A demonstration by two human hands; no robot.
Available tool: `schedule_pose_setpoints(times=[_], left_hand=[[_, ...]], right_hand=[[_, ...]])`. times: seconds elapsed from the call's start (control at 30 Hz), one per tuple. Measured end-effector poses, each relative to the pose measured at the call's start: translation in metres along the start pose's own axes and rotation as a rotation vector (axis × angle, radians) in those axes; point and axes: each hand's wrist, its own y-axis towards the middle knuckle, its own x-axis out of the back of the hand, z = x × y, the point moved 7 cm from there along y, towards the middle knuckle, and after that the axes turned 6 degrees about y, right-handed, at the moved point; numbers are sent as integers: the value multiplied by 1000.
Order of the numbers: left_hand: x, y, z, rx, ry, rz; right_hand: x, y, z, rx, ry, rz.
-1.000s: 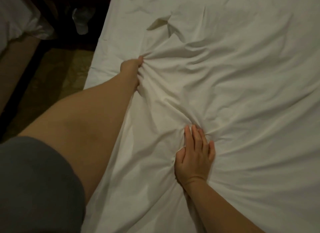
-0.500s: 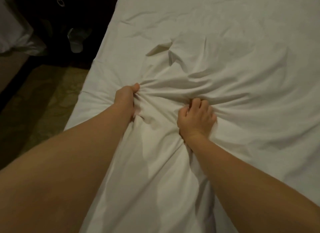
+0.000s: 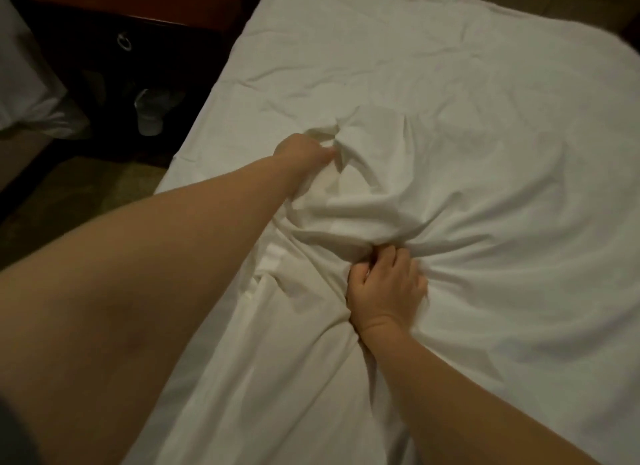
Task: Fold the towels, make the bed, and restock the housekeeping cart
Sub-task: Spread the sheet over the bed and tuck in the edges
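The white sheet (image 3: 467,135) covered the bed across the centre and right of the frame, bunched where the left hand (image 3: 303,153), mid-frame, clutched a fold and the right hand (image 3: 388,288), lower centre, gripped gathered cloth, with a dark nightstand (image 3: 114,66) at upper left.

**Dim room, dark furniture**

A dark wooden nightstand (image 3: 104,24) stands at upper left, with a ring pull (image 3: 124,42) on its front. Something pale (image 3: 149,113) sits in the shadow below it, too dim to identify. Brownish patterned carpet (image 3: 86,194) covers the floor. White cloth (image 3: 24,94) hangs at the left edge. The light is low and warm.
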Motion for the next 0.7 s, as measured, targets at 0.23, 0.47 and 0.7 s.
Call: schedule_pose_setpoints(times=[0.23,0.47,0.7], left_hand=[[20,21,37,238,-843,-220],[-3,23,-2,307,-700,436],[-11,15,-94,89,-674,395]], right_hand=[[2,0,0,-8,33,1],[0,0,-1,-21,20,2],[-3,-2,-3,-22,17,32]])
